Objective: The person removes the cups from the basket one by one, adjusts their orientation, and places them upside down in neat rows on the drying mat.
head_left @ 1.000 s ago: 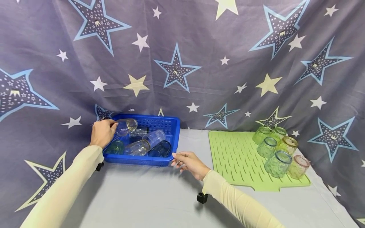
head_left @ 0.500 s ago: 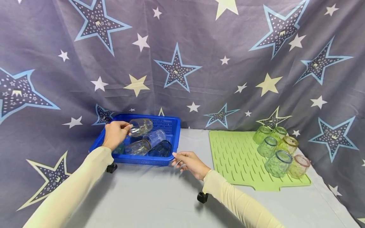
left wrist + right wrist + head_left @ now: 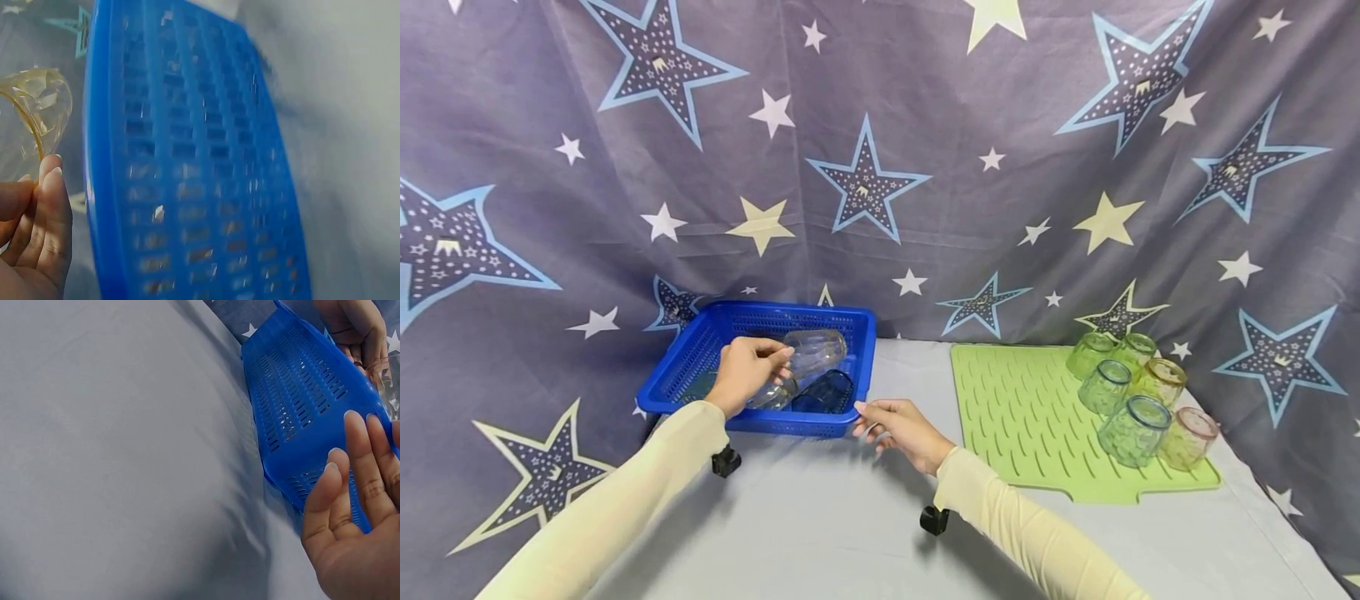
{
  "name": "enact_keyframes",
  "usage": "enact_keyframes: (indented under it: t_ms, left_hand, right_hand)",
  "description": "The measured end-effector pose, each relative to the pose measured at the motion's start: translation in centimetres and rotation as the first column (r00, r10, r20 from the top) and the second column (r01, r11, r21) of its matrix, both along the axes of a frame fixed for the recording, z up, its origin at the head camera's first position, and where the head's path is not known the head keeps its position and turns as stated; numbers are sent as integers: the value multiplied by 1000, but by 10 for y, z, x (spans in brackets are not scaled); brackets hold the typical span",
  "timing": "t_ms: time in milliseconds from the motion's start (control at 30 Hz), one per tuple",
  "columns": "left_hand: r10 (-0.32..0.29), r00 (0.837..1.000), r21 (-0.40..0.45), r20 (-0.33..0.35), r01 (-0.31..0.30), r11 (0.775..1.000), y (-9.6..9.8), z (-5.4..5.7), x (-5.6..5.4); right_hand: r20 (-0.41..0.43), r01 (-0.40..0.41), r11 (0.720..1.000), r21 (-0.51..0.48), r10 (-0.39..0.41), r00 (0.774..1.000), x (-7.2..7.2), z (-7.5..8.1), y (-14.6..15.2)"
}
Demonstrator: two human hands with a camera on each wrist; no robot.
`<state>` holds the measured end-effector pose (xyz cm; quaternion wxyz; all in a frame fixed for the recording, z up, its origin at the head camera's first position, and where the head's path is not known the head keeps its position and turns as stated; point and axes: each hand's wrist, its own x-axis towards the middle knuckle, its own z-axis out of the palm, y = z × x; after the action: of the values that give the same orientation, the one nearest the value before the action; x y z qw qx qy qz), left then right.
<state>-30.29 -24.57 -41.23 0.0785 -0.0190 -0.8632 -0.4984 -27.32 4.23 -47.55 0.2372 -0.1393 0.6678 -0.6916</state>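
A clear drinking glass (image 3: 816, 350) lies sideways above the blue basket (image 3: 658, 407); my left hand (image 3: 748, 371) pinches its rim between thumb and fingers. In the left wrist view that glass (image 3: 53, 109) shows a yellowish rim. Other glasses lie in the basket: a dark blue one (image 3: 823, 392), a clear one (image 3: 772, 394) partly behind the left hand, and a greenish one (image 3: 700, 385). My right hand (image 3: 902, 429) pinches the basket's near right corner, thumb at the rim and fingers against the outside in the right wrist view.
A green drying mat (image 3: 1015, 417) lies on the grey-white table at the right. Several coloured glasses stand on its right side, among them a blue-rimmed glass (image 3: 1135, 433) and a pink-rimmed glass (image 3: 1189, 439). A star-patterned curtain (image 3: 880, 208) hangs behind and at the sides.
My left hand has moved to the right across the basket, carrying the clear glass from the left end towards the right end. The right hand has stayed at the corner.
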Motion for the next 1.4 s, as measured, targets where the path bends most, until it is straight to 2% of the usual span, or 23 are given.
enact_keyframes:
  t_ms: [300,767,967,1133,1233,1400]
  left_hand:
    - [-66,996,41,64,63,997,24,-5,10]
    - [-130,988,120,88,119,986,43,-8,17]
    - [-158,983,127,95,145,981,50,-8,20]
    - [-185,979,148,89,170,974,57,-8,21]
    - [-212,974,150,79,199,968,61,-9,22]
    - [-218,973,131,78,206,970,66,-10,24]
  right_hand:
    - [4,10,1000,1,-10,1000,0,1,0]
    - [23,24,1000,-7,-23,999,-2,1,2]
    - [160,89,988,-130,-68,985,-6,5,9]
    - [282,144,941,-305,-55,958,-12,10,15]
    - [292,147,922,-357,-39,956,-14,13,17]
    - [259,143,927,-347,-52,965,-18,13,21]
